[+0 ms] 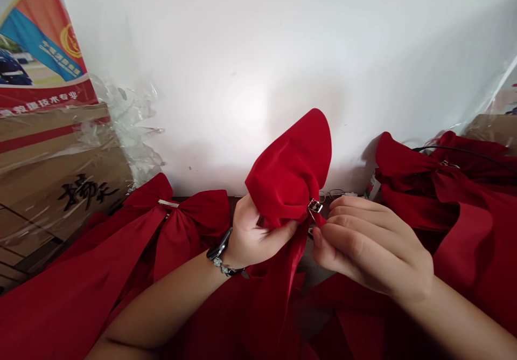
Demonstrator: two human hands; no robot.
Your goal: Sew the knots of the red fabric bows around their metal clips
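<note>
A white wall (218,63) backs the puckered red cloth bow (287,174).

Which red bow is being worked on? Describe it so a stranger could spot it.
Find the big white wall, then look in front of its lower middle. There the left hand grips a red bow, with the right hand close to its metal clip. Unlike the bow on the left and the bow on the right, which no hand holds, this one is held up.
</note>
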